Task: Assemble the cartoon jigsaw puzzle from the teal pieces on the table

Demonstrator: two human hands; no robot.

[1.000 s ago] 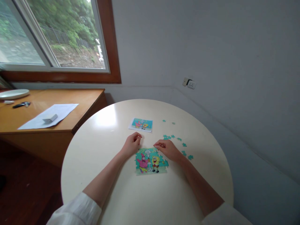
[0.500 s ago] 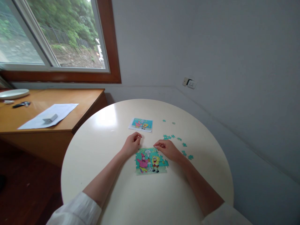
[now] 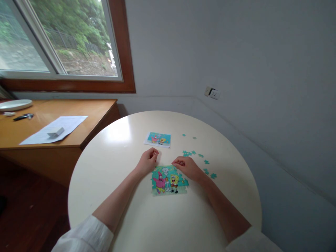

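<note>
A partly built cartoon jigsaw puzzle (image 3: 168, 181) lies on the round cream table (image 3: 126, 175) in front of me. My left hand (image 3: 147, 162) rests at the puzzle's upper left corner, fingers curled in a pinch on something I cannot make out. My right hand (image 3: 187, 167) sits at the upper right edge of the puzzle, fingers curled with the fingertips pinched together over the top row; what they hold is too small to see. Loose teal puzzle pieces (image 3: 199, 159) lie scattered to the right of my right hand.
A small reference picture (image 3: 158, 139) of the puzzle lies farther back on the table. To the left stands a wooden desk (image 3: 86, 136) with a sheet of paper (image 3: 56, 128), a plate (image 3: 14, 105) and a pen. A grey wall with a socket (image 3: 212, 93) runs along the right.
</note>
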